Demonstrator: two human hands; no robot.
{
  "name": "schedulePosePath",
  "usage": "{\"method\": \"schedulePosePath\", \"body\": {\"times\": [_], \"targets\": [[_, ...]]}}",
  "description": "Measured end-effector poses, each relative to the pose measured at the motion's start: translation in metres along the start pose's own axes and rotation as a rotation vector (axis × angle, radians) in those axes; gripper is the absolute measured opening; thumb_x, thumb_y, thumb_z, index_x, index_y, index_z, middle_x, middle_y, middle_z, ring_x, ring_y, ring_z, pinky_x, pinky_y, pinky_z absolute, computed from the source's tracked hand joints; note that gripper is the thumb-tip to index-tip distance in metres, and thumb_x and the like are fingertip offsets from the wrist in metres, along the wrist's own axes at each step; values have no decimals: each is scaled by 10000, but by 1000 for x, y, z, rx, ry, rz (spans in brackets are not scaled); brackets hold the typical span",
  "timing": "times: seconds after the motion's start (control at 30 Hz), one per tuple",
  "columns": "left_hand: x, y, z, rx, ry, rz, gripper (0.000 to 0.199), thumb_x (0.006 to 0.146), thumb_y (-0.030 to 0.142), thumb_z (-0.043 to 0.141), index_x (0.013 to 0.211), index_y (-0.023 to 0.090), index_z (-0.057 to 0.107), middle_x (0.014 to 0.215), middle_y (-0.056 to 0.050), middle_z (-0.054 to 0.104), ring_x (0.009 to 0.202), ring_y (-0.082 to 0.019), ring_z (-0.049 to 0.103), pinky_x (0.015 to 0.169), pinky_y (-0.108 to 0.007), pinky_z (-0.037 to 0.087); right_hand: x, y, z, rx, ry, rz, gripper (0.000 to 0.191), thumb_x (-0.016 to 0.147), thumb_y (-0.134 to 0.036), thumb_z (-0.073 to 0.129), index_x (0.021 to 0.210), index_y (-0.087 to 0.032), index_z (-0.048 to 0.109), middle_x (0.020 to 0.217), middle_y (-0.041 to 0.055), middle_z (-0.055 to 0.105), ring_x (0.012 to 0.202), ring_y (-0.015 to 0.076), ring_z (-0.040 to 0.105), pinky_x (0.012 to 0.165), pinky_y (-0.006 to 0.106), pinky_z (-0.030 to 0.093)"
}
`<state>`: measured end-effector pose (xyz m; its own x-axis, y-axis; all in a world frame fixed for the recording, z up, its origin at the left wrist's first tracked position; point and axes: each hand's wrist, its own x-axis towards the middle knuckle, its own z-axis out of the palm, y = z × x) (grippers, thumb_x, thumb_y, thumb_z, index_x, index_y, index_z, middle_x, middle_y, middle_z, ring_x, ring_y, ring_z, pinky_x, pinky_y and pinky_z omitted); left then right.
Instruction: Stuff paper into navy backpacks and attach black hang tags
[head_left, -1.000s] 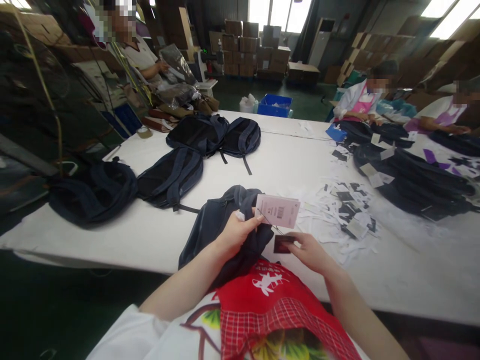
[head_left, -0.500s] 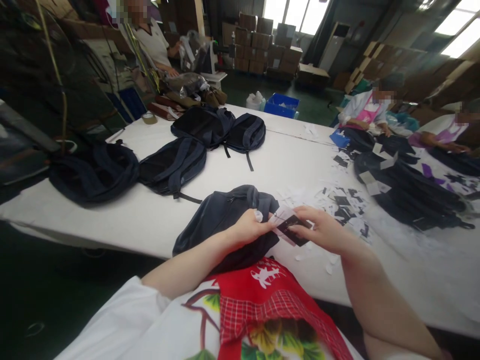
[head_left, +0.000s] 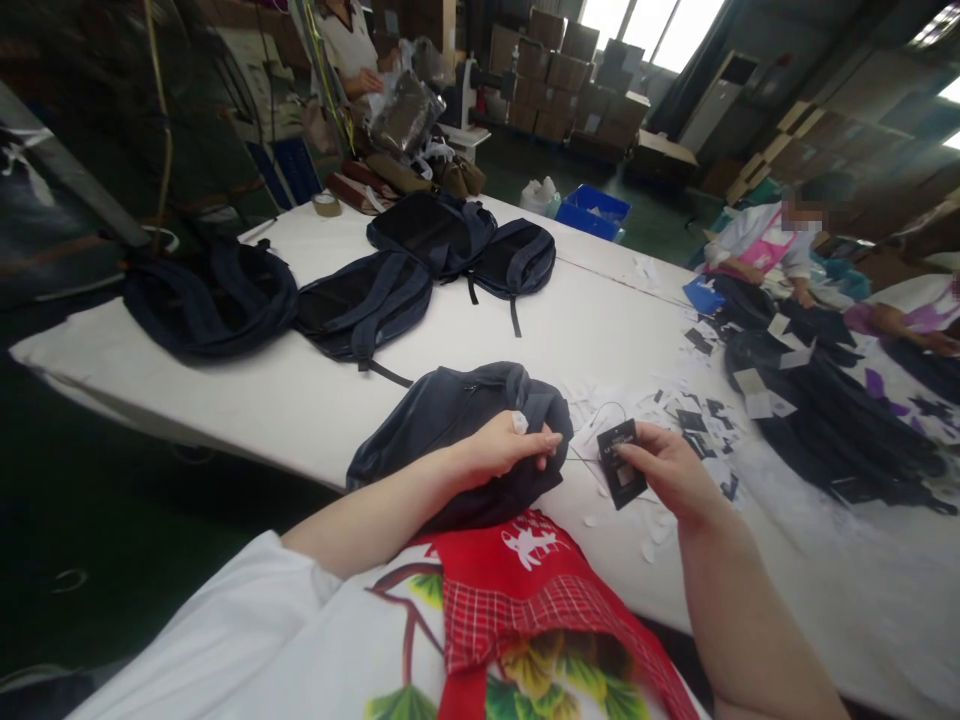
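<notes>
In front of me a dark navy backpack (head_left: pixel 442 410) lies on the white table, against my red apron. My left hand (head_left: pixel 514 445) rests over its right end, thumb and fingers closed in a pinch; what is between them is too small to make out. A white wrap sits on one of its fingers. My right hand (head_left: pixel 667 470) holds a black hang tag (head_left: pixel 621 465) with pale print between thumb and fingers, right of the backpack. Thin dark string runs from the tag toward my left fingertips. Beneath the tag lie white paper pieces.
More navy backpacks (head_left: pixel 375 300) lie to the left and back. Loose black and white tags (head_left: pixel 694 420) are scattered at right, beside a pile of dark bags (head_left: pixel 817 410). Co-workers (head_left: pixel 765 240) stand across the table. A blue bin (head_left: pixel 592 212) is behind the far edge.
My right hand has drawn the black tag rightward, away from my left hand, and the tag now hangs upright. My left hand stays at the backpack. The view has shifted.
</notes>
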<state>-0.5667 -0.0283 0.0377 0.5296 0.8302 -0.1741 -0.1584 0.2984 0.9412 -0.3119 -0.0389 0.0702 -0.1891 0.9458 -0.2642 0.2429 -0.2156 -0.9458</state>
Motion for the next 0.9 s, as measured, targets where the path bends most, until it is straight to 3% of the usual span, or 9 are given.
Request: {"method": "schedulePosePath", "body": {"times": [0.3,0.43,0.57,0.63,0.7,0.77,0.9], "targets": [[5,-5,-1,-85,-15,33,332,743,465,736,739,135,695,595,-23,632,586,-120,559,598,-237,431,-7,17,-16,77,14,1,314,703,-462,771,849,-192,711,757,38,696,654,171,630,591,272,535],[7,-4,2,-179,-30,23,432,741,418,761,1053,122,717,942,-113,750,825,-182,663,759,-275,493,-7,16,-10,62,42,-6,308,721,-462,762,856,-190,708,768,33,700,661,164,630,615,272,540],[8,-2,4,-208,-60,2,521,721,375,786,1151,101,682,1105,-168,720,997,-242,665,837,-306,495,-10,13,1,-32,161,-84,278,770,-451,727,878,-197,693,776,30,693,676,177,632,633,306,567],[8,-2,5,-201,-54,1,538,711,357,794,1167,100,673,1125,-172,712,1011,-246,660,824,-302,491,-13,9,6,-76,292,-147,267,794,-453,701,895,-207,682,791,32,690,686,190,637,652,337,586],[7,-2,4,-186,-21,13,519,722,360,783,1160,104,677,1038,-150,737,923,-219,668,770,-284,488,-16,4,10,-126,441,-220,264,811,-456,679,909,-212,671,804,40,687,702,206,641,672,360,593],[7,-3,3,-154,1,17,472,753,387,751,1133,113,694,819,-94,741,739,-167,646,681,-258,470,-19,0,11,-209,549,-262,268,826,-461,658,918,-209,667,809,48,686,714,218,640,680,361,585],[7,-4,1,-48,-2,30,453,760,408,734,1110,120,717,524,4,585,520,-105,518,558,-229,404,-20,-3,9,-460,526,-216,295,850,-478,619,924,-199,677,796,58,700,718,223,640,669,338,546]]}}
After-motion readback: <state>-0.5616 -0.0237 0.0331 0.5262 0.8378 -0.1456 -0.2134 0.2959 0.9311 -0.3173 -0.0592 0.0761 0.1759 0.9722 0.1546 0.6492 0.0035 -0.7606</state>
